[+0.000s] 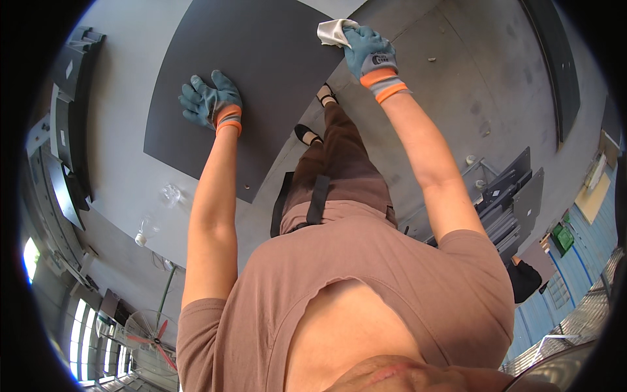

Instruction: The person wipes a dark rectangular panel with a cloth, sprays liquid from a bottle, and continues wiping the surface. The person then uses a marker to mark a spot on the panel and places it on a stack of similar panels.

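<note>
Panel (pixel 268 72) was sitting right under the left hand (pixel 212 104), big and dark, on a pale table (pixel 121 140). That hand was gloved, fingers spread well apart, palm side down, not gripping anything. Right hand (pixel 370 53), same kind of glove, had its fingers curled in on a white cloth (pixel 333 32), with a bunch of it poking out left of the fingertips, at the panel's far right corner. Couldn't tell how hard the cloth was pressing, if at all. Small hole (pixel 247 187) in the panel too, back toward the body from the left fingers. Two clear things (pixel 171 195) were also bodyward of those fingers, too see-through to say what. Dark plates (pixel 513 202) stood stacked well right of the right fingers and further back.
</note>
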`<state>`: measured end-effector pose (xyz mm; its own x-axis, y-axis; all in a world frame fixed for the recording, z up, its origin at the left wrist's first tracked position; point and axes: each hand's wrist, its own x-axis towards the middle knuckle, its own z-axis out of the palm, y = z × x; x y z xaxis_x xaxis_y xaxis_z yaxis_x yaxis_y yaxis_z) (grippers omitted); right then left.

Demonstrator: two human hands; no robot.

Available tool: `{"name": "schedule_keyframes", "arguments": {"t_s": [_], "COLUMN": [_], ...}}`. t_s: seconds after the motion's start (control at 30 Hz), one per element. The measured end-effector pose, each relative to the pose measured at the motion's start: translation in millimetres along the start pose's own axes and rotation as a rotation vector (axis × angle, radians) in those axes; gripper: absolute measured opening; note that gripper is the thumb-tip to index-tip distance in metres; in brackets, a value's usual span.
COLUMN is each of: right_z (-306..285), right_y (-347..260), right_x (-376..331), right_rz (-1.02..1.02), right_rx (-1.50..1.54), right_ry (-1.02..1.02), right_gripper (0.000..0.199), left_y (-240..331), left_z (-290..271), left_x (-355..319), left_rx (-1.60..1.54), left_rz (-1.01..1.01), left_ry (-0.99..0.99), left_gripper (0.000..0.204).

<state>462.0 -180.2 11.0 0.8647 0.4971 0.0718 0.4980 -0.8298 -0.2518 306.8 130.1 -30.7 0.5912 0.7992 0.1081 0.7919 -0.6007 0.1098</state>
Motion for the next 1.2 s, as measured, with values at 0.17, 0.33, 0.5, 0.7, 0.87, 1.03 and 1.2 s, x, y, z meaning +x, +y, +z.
{"name": "schedule_keyframes", "arguments": {"t_s": [0.17, 0.33, 0.5, 0.7, 0.87, 1.03, 1.2], "right_z": [-2, 5, 8, -10, -12, 44, 89], "right_y": [3, -6, 7, 57, 19, -69, -216], "right_x": [0, 50, 17, -40, 5, 58, 0], "right_rz": [0.048, 0.076, 0.040, 0.892, 0.156, -0.149, -0.519], "right_rx": [-0.007, -0.062, 0.112, 1.144, 0.416, 0.111, 0.701], "right_ry": [-0.054, -0.051, 0.134, 0.368, 0.483, 0.475, 0.290], "right_gripper": [0.033, 0.030, 0.028, 0.018, 0.017, 0.039, 0.036], "left_y": [3, 0, -5, -4, 3, 21, -57], "left_z": [1, 6, 7, 5, 5, -6, 23], "left_x": [-2, 2, 0, -2, -3, 1, 9], "left_rx": [-0.002, 0.023, 0.040, 0.017, -0.008, -0.033, -0.811], "left_rz": [-0.020, 0.029, 0.035, -0.022, -0.001, 0.005, -0.004], "left_ry": [0.011, 0.032, 0.042, 0.010, 0.012, -0.044, 0.067], "left_gripper": [0.072, 0.074, 0.069, 0.073, 0.074, 0.073, 0.060]}}
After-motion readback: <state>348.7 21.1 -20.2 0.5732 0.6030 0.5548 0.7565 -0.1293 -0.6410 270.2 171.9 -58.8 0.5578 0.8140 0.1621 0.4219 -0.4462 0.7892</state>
